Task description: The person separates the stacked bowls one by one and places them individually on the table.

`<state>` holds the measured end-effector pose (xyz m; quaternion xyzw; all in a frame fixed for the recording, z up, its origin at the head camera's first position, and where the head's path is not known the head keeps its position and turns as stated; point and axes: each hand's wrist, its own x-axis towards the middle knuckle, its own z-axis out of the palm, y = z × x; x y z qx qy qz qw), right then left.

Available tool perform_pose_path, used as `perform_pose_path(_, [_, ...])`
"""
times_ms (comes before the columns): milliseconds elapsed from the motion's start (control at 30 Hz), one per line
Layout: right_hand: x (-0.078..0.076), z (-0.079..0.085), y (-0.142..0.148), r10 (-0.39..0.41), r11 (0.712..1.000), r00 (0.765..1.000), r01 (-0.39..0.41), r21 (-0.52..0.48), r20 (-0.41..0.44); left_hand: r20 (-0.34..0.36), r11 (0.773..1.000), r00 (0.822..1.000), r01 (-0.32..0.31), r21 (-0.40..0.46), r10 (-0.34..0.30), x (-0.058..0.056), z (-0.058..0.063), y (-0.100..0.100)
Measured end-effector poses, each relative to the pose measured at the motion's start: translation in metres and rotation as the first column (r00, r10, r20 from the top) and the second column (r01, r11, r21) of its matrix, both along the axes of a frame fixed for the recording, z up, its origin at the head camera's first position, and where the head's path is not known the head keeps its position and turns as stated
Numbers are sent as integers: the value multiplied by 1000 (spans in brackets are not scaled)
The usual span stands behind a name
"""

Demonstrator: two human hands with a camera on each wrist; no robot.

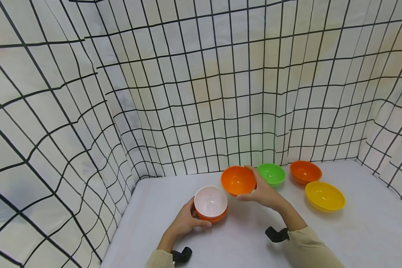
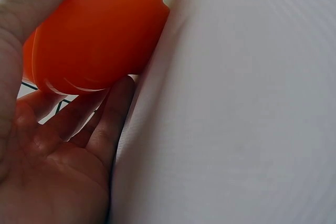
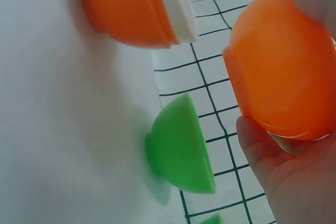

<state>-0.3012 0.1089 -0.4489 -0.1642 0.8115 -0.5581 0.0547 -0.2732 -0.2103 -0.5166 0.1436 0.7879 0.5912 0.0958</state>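
Observation:
My left hand (image 1: 185, 220) grips the side of a bowl stack on the table, thumb in front and fingers behind. On top of that stack sits a white bowl (image 1: 211, 201), nested in orange bowls (image 3: 128, 11) whose rims show below it. In the left wrist view the lower orange bowl (image 2: 105, 30) lies between thumb and fingers. My right hand (image 1: 264, 191) holds another orange bowl (image 1: 238, 180) above the table, right of the stack and tilted. From the right wrist, this bowl's underside shows between thumb and fingers.
Behind the right hand stands a green bowl (image 1: 271, 174). Farther right are another orange bowl (image 1: 305, 172) and a yellow bowl (image 1: 325, 196). The white tabletop (image 1: 241, 238) ends at a black-gridded white backdrop (image 1: 201, 93), which also rises along the left and right.

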Motion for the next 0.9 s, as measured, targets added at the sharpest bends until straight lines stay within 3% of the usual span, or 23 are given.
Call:
perform_pose_path(333, [12, -13, 32, -37, 992, 999, 33, 123, 29, -6, 1000, 1000, -5, 0, 5, 0, 0, 1])
perform_pose_path(600, [19, -25, 55, -40, 986, 999, 35, 162, 26, -12, 1000, 1000, 2, -8, -2, -1, 1, 0])
perform_pose_path(900, [27, -34, 80, -52, 965, 998, 44, 259, 23, 6, 1000, 1000, -12, 6, 12, 0, 1, 1])
